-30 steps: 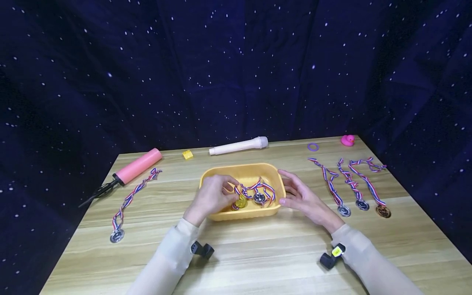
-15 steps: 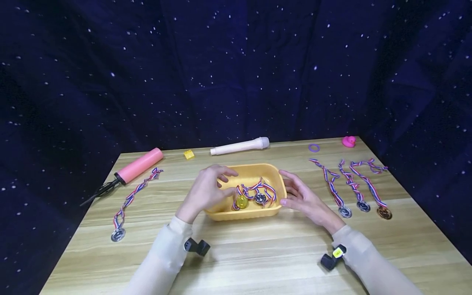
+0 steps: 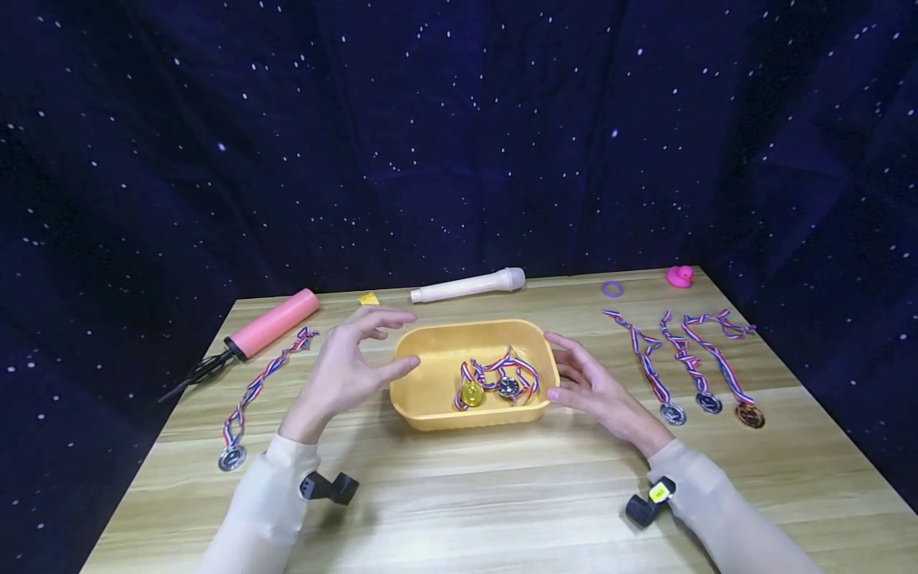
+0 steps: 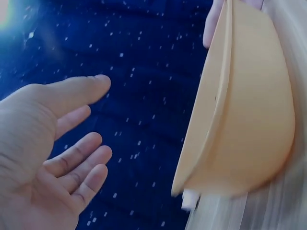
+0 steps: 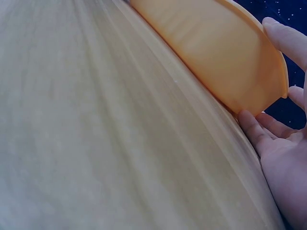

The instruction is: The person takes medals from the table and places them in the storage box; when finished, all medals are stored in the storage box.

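1. Watching the head view from my end: the yellow tub point(image 3: 430, 391) sits mid-desk point(image 3: 502, 494) with two medals in it, a gold medal point(image 3: 472, 393) and a silver medal point(image 3: 508, 387), their striped ribbons point(image 3: 502, 367) loosely tangled over each other.

2. My left hand point(image 3: 347, 371) hovers just off the tub's left rim, fingers spread and relaxed, holding nothing. The left wrist view shows the same thing: open palm, tub wall point(image 4: 249, 120) close by but not touching.

3. My right hand point(image 3: 584, 383) lies against the tub's right side with straight fingers. In the right wrist view the fingertips point(image 5: 252, 124) sit at the base of the wall point(image 5: 216, 48), so it's bracing rather than gripping.

4. Handling guess: the tub looks like thin moulded plastic, so light and a bit flexy, and it'll probably skate on the smooth wood if nudged from one side only. I'd take the rim on both short ends.

5. The medals look like small hard discs, likely light. The ribbons are soft and floppy and will snag each other, so I'd pinch a disc or a single ribbon loop rather than the bundle.

6. Four more medals lie out on the desk: one medal on the left point(image 3: 232, 458) and three medals on the right point(image 3: 706, 401).
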`<state>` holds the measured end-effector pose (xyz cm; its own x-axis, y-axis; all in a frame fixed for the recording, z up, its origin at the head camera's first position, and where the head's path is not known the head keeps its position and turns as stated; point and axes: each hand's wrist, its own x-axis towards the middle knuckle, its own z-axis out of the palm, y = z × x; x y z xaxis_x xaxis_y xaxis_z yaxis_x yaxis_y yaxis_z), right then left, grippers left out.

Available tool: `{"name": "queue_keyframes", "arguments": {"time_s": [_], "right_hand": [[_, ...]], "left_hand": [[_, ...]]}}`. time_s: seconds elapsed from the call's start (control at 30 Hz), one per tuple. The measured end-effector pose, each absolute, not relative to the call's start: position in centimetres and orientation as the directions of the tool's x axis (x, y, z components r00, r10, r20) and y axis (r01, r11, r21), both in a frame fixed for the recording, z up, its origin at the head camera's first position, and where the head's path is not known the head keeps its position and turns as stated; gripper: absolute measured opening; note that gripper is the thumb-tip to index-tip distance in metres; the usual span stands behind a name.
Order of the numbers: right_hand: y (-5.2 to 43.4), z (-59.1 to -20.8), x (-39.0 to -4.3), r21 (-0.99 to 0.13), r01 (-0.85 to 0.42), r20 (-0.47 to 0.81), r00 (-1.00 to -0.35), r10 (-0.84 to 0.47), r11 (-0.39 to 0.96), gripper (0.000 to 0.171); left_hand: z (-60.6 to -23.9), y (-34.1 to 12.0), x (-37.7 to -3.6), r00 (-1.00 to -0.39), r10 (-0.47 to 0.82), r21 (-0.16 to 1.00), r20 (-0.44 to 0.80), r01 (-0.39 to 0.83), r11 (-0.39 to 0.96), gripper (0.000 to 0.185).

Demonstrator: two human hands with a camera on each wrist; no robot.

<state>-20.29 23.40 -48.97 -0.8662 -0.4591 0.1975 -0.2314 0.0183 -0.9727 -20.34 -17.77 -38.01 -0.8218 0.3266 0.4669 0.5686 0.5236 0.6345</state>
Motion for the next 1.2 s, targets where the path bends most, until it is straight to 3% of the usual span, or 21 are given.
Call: {"name": "queue_keyframes", "arguments": {"time_s": [0.27,0.6,0.8,1.03,1.2], "right_hand": [[23.5,-49.0,-20.4,-0.972,-0.234,0.201,-0.864,-0.461,0.015,0.088],[23.4,-48.8,-20.3,-0.975,-0.224,0.195,-0.867,-0.458,0.01,0.09],[23.4,-48.9,-20.3,-0.974,-0.225,0.195,-0.869,-0.455,0.013,0.09],[23.3,-48.9,-20.3,-0.975,-0.221,0.194,-0.87,-0.453,0.007,0.09],[23.4,-48.8,-20.3,-0.975,-0.222,0.192,-0.87,-0.454,0.012,0.091]], "left_hand": [[-38.0,-23.0,-18.9,-0.842,0.259,0.644,0.473,0.531,0.55,0.065],[-38.3,-28.1,-16.6,-0.862,0.17,0.731,0.479,0.498,0.467,0.073],[-39.9,-31.0,-15.5,-0.847,0.111,0.756,0.521,0.518,0.401,0.072],[-42.6,-34.6,-13.9,-0.874,0.062,0.758,0.481,0.45,0.472,0.07],[-45.0,-36.3,-12.8,-0.893,0.004,0.797,0.45,0.404,0.449,0.063]]}}
